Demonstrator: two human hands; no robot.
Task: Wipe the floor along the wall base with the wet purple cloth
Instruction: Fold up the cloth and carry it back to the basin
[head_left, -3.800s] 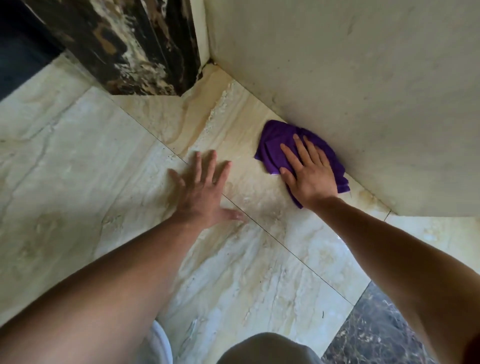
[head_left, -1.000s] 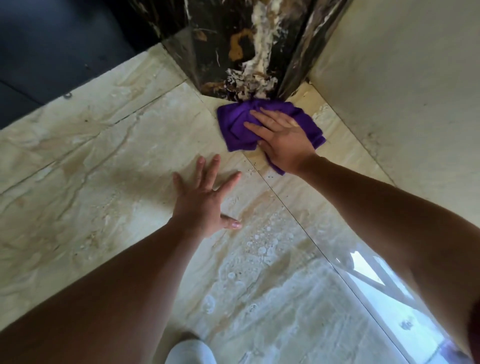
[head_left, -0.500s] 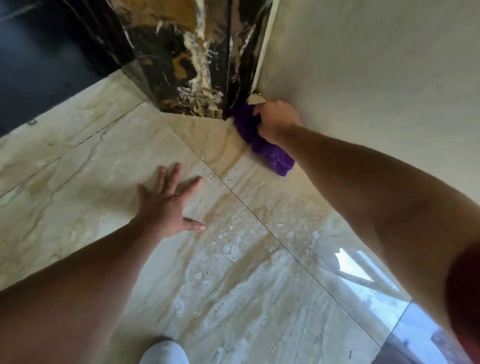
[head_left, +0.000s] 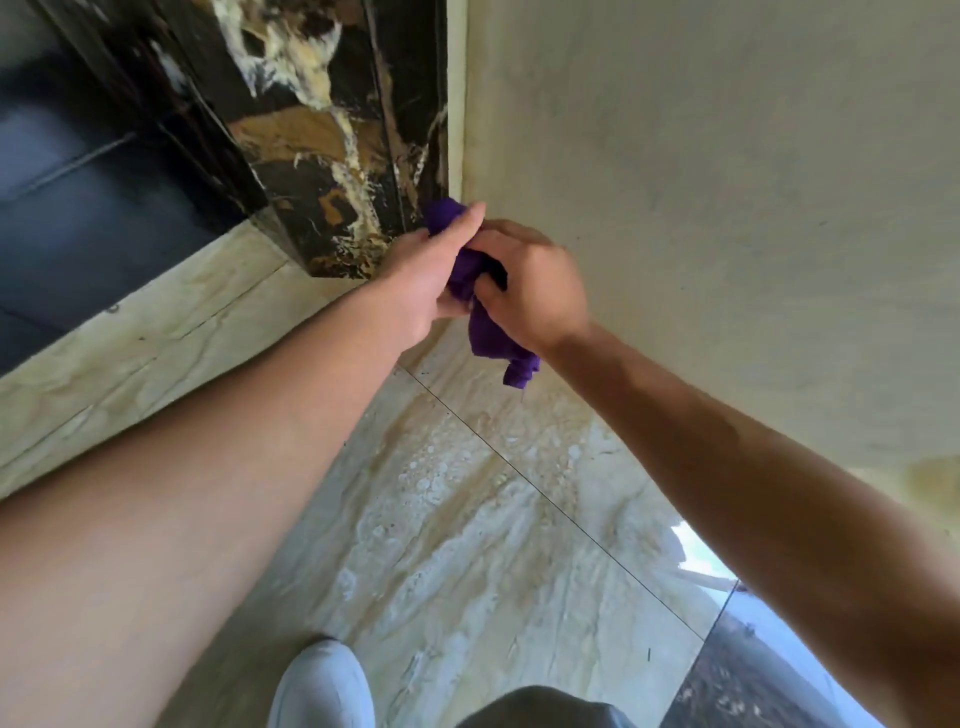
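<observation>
The purple cloth is bunched up and lifted off the floor, held between both hands in front of the corner where the dark marble column meets the cream wall. My left hand grips its upper part, with a tuft of cloth showing above the fingers. My right hand is closed on the cloth from the right, and a crumpled tail hangs below it. Wet streaks and soapy bubbles cover the beige marble floor below the hands.
A black and gold marble column stands at the corner. Left of it the floor turns dark. A white shoe and a knee sit at the bottom edge. A dark tile lies at the bottom right.
My left hand has left the floor and joined the right on the cloth. The cloth has come up from the wall base into a bunch held in the air.
</observation>
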